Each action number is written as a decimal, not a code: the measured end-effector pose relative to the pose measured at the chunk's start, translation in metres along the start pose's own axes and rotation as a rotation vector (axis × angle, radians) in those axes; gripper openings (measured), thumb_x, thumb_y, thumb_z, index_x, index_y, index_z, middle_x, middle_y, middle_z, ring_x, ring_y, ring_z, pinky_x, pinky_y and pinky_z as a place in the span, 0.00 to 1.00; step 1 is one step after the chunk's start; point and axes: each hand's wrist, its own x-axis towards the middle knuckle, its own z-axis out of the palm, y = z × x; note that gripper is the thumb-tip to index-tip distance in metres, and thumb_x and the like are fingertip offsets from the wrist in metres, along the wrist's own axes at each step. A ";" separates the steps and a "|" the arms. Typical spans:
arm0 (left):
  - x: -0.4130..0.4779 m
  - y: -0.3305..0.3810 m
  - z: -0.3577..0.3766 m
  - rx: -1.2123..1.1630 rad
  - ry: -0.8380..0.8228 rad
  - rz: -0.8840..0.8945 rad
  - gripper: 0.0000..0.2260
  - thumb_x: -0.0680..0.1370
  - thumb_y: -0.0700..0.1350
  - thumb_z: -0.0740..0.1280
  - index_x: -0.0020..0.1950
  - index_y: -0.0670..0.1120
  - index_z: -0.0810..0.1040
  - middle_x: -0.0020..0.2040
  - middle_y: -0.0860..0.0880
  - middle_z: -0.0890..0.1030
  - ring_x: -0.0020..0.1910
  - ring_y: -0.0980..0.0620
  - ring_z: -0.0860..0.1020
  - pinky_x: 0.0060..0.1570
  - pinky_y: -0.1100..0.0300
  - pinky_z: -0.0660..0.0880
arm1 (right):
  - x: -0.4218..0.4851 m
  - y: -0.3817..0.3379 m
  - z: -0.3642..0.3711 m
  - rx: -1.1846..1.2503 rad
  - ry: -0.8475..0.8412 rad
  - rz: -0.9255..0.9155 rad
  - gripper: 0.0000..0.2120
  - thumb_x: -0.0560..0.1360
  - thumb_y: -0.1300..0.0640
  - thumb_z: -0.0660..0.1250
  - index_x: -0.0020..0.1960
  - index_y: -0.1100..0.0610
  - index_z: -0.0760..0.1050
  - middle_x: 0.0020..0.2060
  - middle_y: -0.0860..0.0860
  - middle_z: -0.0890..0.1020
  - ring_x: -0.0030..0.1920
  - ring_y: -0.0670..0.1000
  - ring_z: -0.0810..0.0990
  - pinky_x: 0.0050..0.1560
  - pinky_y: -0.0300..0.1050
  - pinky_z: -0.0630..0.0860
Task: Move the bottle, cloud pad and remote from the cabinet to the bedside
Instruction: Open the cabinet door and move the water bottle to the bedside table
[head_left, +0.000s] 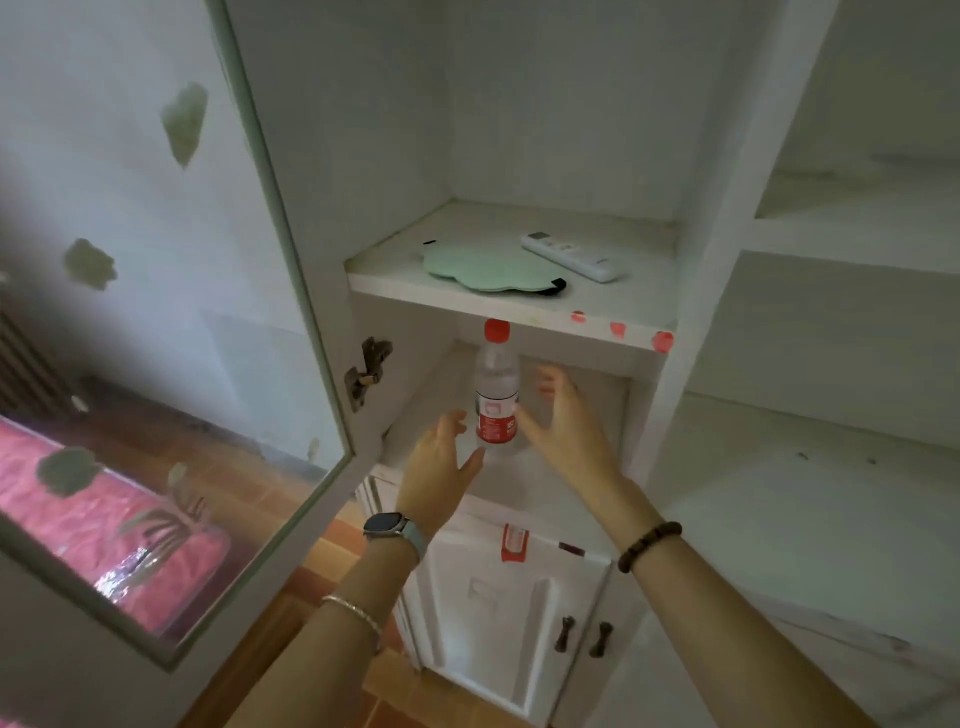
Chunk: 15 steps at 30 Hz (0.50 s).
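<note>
Now, both your hands are spread open and hold nothing: the left hand (441, 457) sits just beside the bottle (497, 395) low on its left, the right hand (558, 421) close on its right with the fingers fanned. The bottle stands upright in the lower compartment, its red cap (496, 330) right under the front edge of the upper shelf (519, 306). That edge is your main risk: lift straight up and the cap will likely knock the shelf, so draw the bottle out toward you first. A tall, narrow bottle will probably tip if 1 hand arrives ahead of the other, so close both sides together, on the label.

The cloud pad (488, 270) and the remote (571, 254) lie on the upper shelf, near each other but apart; the pad overhangs the front edge slightly, so a bump from below could dislodge it. The open glass door (156, 364) hems in your left side; the right stays freer.
</note>
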 end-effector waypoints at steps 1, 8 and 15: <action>0.007 -0.001 0.004 -0.018 -0.014 -0.005 0.23 0.76 0.51 0.66 0.68 0.45 0.66 0.61 0.46 0.77 0.59 0.48 0.74 0.54 0.62 0.68 | 0.008 0.001 0.004 0.003 -0.003 0.013 0.30 0.75 0.45 0.67 0.72 0.53 0.60 0.68 0.51 0.71 0.66 0.51 0.73 0.60 0.43 0.71; 0.046 -0.001 0.029 -0.154 -0.054 -0.076 0.26 0.74 0.53 0.69 0.67 0.47 0.64 0.56 0.46 0.79 0.49 0.46 0.80 0.45 0.53 0.78 | 0.053 0.006 0.031 0.083 0.003 -0.052 0.25 0.72 0.46 0.71 0.65 0.52 0.68 0.60 0.49 0.76 0.59 0.48 0.76 0.58 0.44 0.76; 0.053 -0.010 0.042 -0.151 -0.060 -0.120 0.29 0.72 0.59 0.69 0.67 0.50 0.64 0.55 0.48 0.79 0.48 0.51 0.79 0.45 0.51 0.79 | 0.074 0.008 0.046 0.118 0.035 -0.051 0.27 0.69 0.43 0.72 0.64 0.52 0.70 0.57 0.49 0.78 0.58 0.50 0.78 0.55 0.50 0.79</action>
